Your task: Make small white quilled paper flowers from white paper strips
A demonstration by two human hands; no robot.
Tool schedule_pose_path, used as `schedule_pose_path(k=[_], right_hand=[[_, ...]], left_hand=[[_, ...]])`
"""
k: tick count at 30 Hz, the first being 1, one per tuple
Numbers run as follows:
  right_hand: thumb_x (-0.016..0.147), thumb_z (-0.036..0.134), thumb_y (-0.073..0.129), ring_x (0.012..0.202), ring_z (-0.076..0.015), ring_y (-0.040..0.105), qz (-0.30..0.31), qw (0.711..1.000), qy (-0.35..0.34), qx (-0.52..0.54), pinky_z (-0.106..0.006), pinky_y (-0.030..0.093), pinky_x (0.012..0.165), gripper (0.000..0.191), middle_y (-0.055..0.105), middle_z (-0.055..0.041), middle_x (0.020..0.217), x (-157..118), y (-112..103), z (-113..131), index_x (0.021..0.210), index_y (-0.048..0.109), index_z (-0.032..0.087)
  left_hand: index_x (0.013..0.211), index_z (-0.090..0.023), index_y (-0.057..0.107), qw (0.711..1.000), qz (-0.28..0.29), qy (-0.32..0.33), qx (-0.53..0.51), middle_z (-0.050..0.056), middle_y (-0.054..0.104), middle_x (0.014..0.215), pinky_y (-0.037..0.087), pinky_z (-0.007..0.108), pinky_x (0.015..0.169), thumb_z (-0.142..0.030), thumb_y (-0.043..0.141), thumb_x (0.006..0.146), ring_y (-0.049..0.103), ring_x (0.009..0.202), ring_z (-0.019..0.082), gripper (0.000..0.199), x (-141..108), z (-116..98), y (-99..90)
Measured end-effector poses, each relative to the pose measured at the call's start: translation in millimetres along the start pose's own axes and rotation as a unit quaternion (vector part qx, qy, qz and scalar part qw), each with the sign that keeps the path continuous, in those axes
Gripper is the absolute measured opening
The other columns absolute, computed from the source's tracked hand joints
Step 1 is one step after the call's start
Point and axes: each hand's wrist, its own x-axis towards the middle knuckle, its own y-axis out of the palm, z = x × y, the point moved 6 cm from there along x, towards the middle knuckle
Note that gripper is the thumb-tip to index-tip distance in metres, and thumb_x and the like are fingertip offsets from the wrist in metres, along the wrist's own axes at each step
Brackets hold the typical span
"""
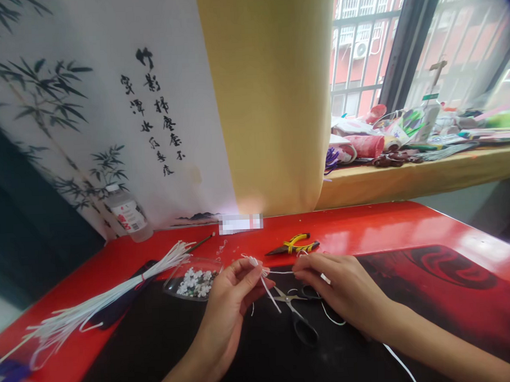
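Note:
Between thumb and fingers, my left hand [232,296] pinches a small bundle of white cord [263,272], with a loose end hanging down. My right hand [337,283] is closed on a strand of the same white cord, which runs taut between the two hands. More cord loops below the right hand and trails toward the bottom right. Under the hands, a pair of scissors [296,313] with black handles lies with its blades apart on the black mat [262,359]. A clear tray of white beads [195,283] sits just left of my left hand.
Yellow-and-black pliers [294,245] lie behind the hands on the red table [362,226]. A tied bundle of white cords [128,286] stretches across the left side. A clear bottle [131,216] stands at the back left. Assorted clutter [383,143] fills the windowsill.

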Motion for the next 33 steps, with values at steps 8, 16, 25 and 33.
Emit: schedule_pose_path(k=[8, 16, 25, 33], right_hand=[[0.086, 0.028, 0.039, 0.066, -0.0133, 0.058, -0.022, 0.995, 0.038, -0.093, -0.022, 0.039, 0.057, 0.016, 0.063, -0.0004, 0.076, 8.2, -20.5, -30.0, 0.081, 0.052, 0.021], [0.069, 0.029, 0.057, 0.065, -0.0274, 0.062, 0.119, 0.967, 0.096, -0.202, -0.028, 0.038, 0.049, 0.028, 0.066, -0.0112, 0.077, -1.7, 19.4, -91.3, 0.093, 0.054, 0.015], [0.075, 0.027, 0.05, 0.068, -0.0226, 0.062, 0.122, 0.98, 0.05, -0.15, -0.028, 0.042, 0.052, 0.021, 0.066, -0.004, 0.079, -3.1, 33.0, -81.3, 0.094, 0.056, 0.022], [0.079, 0.034, 0.049, 0.108, -0.0289, 0.045, -0.141, 0.973, 0.119, -0.141, -0.042, 0.038, 0.087, 0.053, 0.043, -0.0205, 0.12, 62.8, -38.5, -132.0, 0.124, 0.033, 0.01]], left_hand=[[0.078, -0.017, 0.055, 1.0, -0.002, 0.017, -0.006, -0.002, 0.057, 0.078, 0.048, 0.021, 0.072, -0.017, 0.062, 0.071, 0.06, 0.071, 0.01, 0.01, 1.8, -4.3, -2.2], [0.059, -0.014, 0.053, 0.973, 0.143, -0.159, 0.091, -0.004, 0.053, 0.057, 0.048, 0.031, 0.061, -0.007, 0.057, 0.055, 0.058, 0.051, 0.012, 0.01, -10.8, 54.6, 21.6], [0.056, -0.015, 0.054, 0.95, 0.215, -0.188, 0.125, -0.005, 0.052, 0.045, 0.044, 0.025, 0.054, -0.004, 0.051, 0.05, 0.057, 0.044, 0.012, 0.013, -24.6, 60.9, 32.1], [0.055, -0.015, 0.052, 0.944, 0.217, -0.181, 0.169, -0.006, 0.051, 0.047, 0.037, 0.018, 0.044, -0.003, 0.043, 0.044, 0.055, 0.042, 0.01, 0.019, -17.5, 68.5, 30.7]])
